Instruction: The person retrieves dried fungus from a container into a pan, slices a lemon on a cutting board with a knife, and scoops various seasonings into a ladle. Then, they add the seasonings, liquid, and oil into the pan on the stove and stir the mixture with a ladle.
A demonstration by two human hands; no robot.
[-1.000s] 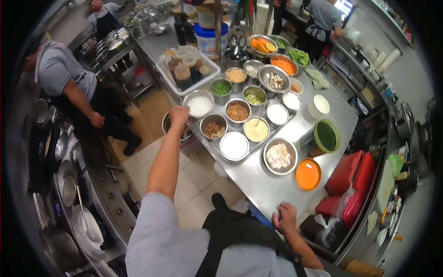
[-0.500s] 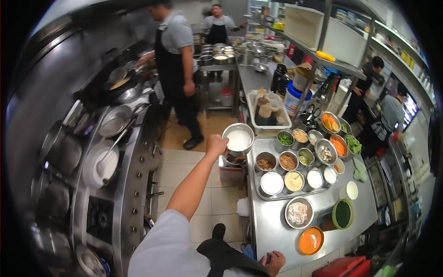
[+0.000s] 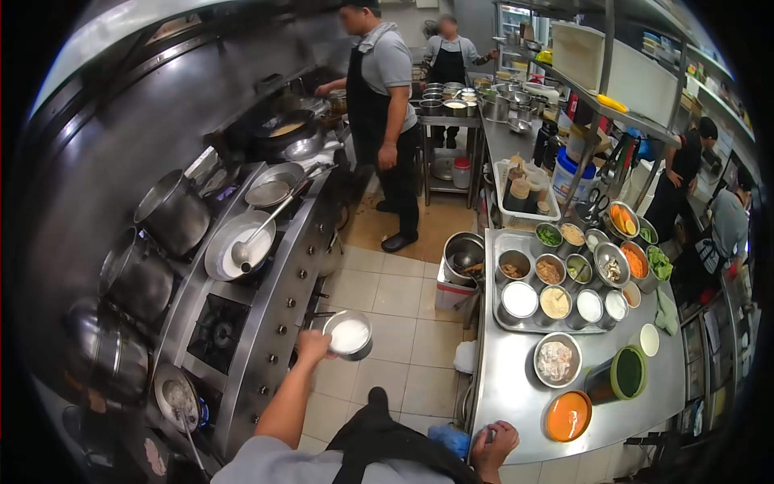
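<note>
My left hand (image 3: 316,345) is closed on the rim of a round steel container (image 3: 360,355). White contents, liquid or powder, fill part of it. Both are over the floor, between the stove front and my body. At the prep table's near edge my right hand (image 3: 493,448) has its fingers curled, with something small and dark by the thumb that I cannot make out. Closest to that hand are a bowl of orange sauce (image 3: 568,416), a bowl of pale raw meat (image 3: 557,360) and a tall green-rimmed container of dark liquid (image 3: 617,375).
On the stove (image 3: 219,355) to my left, a ladle (image 3: 262,235) rests in a pan of white liquid (image 3: 215,246). A smaller pan (image 3: 179,397) stands over a blue flame. The tray (image 3: 508,319) bears several ingredient containers. A co-worker (image 3: 387,121) stands by the far wok.
My left hand has drawn back from beside the prep table toward the stove side, still holding the steel container. My view has turned left. My right hand remains at the table edge.
</note>
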